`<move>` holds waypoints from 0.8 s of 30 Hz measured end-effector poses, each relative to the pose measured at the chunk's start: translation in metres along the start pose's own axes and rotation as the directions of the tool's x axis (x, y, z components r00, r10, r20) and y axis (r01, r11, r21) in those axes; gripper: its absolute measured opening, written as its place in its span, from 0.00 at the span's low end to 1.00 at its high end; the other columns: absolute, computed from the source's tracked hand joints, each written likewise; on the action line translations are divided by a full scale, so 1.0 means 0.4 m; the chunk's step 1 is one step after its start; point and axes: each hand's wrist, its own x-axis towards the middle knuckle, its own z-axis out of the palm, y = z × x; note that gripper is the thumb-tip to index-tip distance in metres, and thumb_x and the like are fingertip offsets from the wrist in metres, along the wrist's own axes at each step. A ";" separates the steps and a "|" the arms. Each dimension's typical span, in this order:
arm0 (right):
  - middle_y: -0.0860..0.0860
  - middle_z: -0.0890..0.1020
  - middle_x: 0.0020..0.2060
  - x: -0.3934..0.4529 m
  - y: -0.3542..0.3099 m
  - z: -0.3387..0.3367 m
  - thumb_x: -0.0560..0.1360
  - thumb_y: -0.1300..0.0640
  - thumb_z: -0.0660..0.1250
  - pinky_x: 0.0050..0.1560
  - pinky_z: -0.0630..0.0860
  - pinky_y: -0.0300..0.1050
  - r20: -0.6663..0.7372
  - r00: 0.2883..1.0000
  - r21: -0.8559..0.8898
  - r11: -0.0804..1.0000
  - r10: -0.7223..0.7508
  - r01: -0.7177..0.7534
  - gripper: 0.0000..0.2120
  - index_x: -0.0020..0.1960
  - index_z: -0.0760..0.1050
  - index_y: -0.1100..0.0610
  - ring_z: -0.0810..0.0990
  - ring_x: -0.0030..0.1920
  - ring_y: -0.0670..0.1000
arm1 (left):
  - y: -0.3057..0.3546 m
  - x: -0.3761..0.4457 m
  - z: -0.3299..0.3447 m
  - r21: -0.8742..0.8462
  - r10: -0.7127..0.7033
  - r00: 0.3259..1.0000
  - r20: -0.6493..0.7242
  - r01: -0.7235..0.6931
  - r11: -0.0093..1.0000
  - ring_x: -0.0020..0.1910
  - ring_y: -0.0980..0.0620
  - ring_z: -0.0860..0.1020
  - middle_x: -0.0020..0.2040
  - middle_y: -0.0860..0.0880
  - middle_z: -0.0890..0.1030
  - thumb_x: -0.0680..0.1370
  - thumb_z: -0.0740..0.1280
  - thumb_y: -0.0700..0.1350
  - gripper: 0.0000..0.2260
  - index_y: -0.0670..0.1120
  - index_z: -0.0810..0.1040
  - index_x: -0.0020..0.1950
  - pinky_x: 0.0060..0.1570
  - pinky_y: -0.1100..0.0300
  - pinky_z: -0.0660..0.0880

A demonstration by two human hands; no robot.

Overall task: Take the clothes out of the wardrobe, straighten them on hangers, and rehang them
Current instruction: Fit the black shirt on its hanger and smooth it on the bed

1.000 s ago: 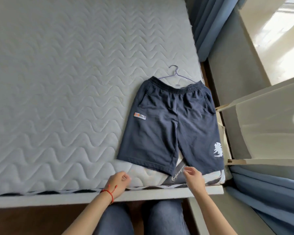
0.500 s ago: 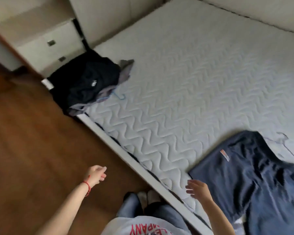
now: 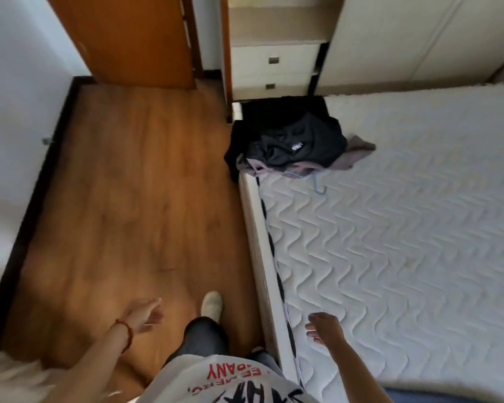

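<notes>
Bed: white quilted mattress (image 3: 390,242) lying at 3 o'clock; we are seeing a black clothes heap (image 3: 291,141) at 12.
Hands: left hand (image 3: 144,315) and right hand (image 3: 325,328) hanging empty, fingers loosely spread.

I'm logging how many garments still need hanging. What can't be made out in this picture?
Head view only:
- Clothes pile at the mattress corner: the black garment on top hides the grey pieces below, so no count.
- Blue hanger: only its hook shows; the rest lies under the pile.
- Blue fabric: cut off by the bottom edge.
- Left hand: motion-blurred, finger detail unclear. Right hand is clearer and holds nothing.
- The wardrobe's inside: out of frame.
</notes>
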 end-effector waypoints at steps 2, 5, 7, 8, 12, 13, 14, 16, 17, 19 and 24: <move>0.52 0.73 0.21 0.020 -0.080 0.044 0.76 0.68 0.59 0.19 0.62 0.32 0.023 0.999 -0.072 0.997 -0.032 0.033 0.13 0.33 0.70 0.59 0.69 0.16 0.46 | -0.007 0.027 -0.028 -0.057 -0.036 0.999 -0.026 0.035 0.998 0.40 0.46 0.79 0.41 0.42 0.81 0.77 0.64 0.46 0.08 0.44 0.76 0.43 0.38 0.57 0.73; 0.53 0.77 0.27 0.049 -0.208 0.114 0.76 0.67 0.59 0.23 0.69 0.33 0.069 0.996 -0.141 0.988 -0.055 0.064 0.12 0.35 0.72 0.58 0.75 0.22 0.46 | 0.005 0.076 -0.061 -0.089 -0.097 0.995 -0.037 0.093 0.992 0.39 0.45 0.79 0.41 0.41 0.81 0.78 0.63 0.46 0.09 0.41 0.77 0.44 0.35 0.57 0.73; 0.53 0.78 0.24 0.081 -0.282 0.161 0.76 0.69 0.59 0.23 0.69 0.33 0.081 0.995 -0.078 0.994 -0.064 0.070 0.11 0.37 0.73 0.60 0.75 0.22 0.47 | 0.033 0.125 -0.081 -0.087 -0.134 0.990 -0.039 0.130 0.988 0.39 0.45 0.79 0.41 0.41 0.82 0.77 0.63 0.46 0.10 0.41 0.77 0.44 0.35 0.57 0.73; 0.54 0.78 0.24 0.098 -0.320 0.183 0.76 0.68 0.59 0.25 0.69 0.34 0.074 0.995 -0.052 0.996 -0.072 0.076 0.10 0.38 0.73 0.61 0.75 0.23 0.49 | 0.056 0.154 -0.094 -0.088 -0.153 0.987 -0.040 0.149 0.985 0.38 0.45 0.79 0.41 0.41 0.82 0.77 0.63 0.46 0.10 0.40 0.77 0.43 0.35 0.57 0.73; 0.58 0.79 0.33 0.146 -0.445 0.263 0.76 0.63 0.62 0.32 0.68 0.40 0.032 0.999 -0.001 0.999 -0.041 0.041 0.06 0.41 0.74 0.58 0.76 0.32 0.53 | 0.208 0.244 -0.148 -0.042 -0.177 0.984 -0.030 0.176 0.984 0.39 0.45 0.78 0.40 0.42 0.81 0.77 0.63 0.46 0.10 0.40 0.77 0.44 0.35 0.57 0.73; 0.58 0.78 0.33 0.161 -0.473 0.279 0.76 0.63 0.62 0.32 0.68 0.41 0.021 1.000 0.023 1.000 -0.018 0.017 0.06 0.41 0.74 0.59 0.75 0.32 0.53 | 0.263 0.267 -0.162 -0.026 -0.157 0.987 -0.029 0.157 0.987 0.39 0.45 0.78 0.40 0.42 0.80 0.78 0.63 0.45 0.09 0.40 0.76 0.44 0.36 0.57 0.73; 0.58 0.78 0.33 0.170 -0.500 0.295 0.76 0.63 0.61 0.32 0.68 0.41 0.005 1.000 0.029 1.000 -0.002 0.002 0.06 0.41 0.74 0.60 0.75 0.31 0.53 | 0.323 0.290 -0.174 -0.007 -0.131 0.991 -0.023 0.131 0.991 0.39 0.46 0.78 0.40 0.42 0.80 0.78 0.62 0.45 0.09 0.39 0.76 0.44 0.38 0.56 0.74; 0.58 0.79 0.34 0.190 -0.548 0.323 0.76 0.63 0.61 0.33 0.68 0.41 -0.015 1.000 0.044 0.999 0.007 -0.006 0.04 0.45 0.75 0.61 0.76 0.32 0.53 | 0.453 0.333 -0.183 0.044 -0.068 0.998 0.013 0.067 0.997 0.40 0.46 0.78 0.40 0.42 0.80 0.78 0.62 0.44 0.09 0.39 0.76 0.45 0.41 0.56 0.74; 0.58 0.80 0.35 0.201 -0.568 0.334 0.77 0.63 0.61 0.33 0.69 0.41 -0.024 1.000 0.066 0.998 0.003 -0.001 0.04 0.48 0.75 0.62 0.77 0.32 0.54 | 0.520 0.353 -0.182 0.070 -0.031 0.999 0.041 0.028 0.997 0.40 0.46 0.78 0.40 0.42 0.80 0.78 0.62 0.45 0.09 0.40 0.77 0.45 0.42 0.55 0.75; 0.59 0.80 0.37 0.216 -0.603 0.345 0.77 0.63 0.61 0.34 0.70 0.41 -0.044 0.999 0.085 0.996 0.013 -0.009 0.05 0.51 0.74 0.62 0.78 0.33 0.54 | 0.654 0.385 -0.165 0.131 0.036 0.993 0.114 -0.051 0.990 0.40 0.48 0.78 0.39 0.44 0.80 0.79 0.61 0.46 0.10 0.43 0.76 0.42 0.42 0.56 0.75; 0.59 0.79 0.36 0.254 -0.668 0.327 0.79 0.64 0.58 0.36 0.69 0.44 -0.062 0.991 0.262 0.961 0.114 -0.094 0.09 0.55 0.73 0.68 0.76 0.34 0.58 | 0.967 0.442 -0.064 0.216 0.132 0.954 0.271 -0.194 0.957 0.33 0.52 0.76 0.36 0.46 0.77 0.80 0.59 0.45 0.07 0.43 0.73 0.45 0.30 0.64 0.71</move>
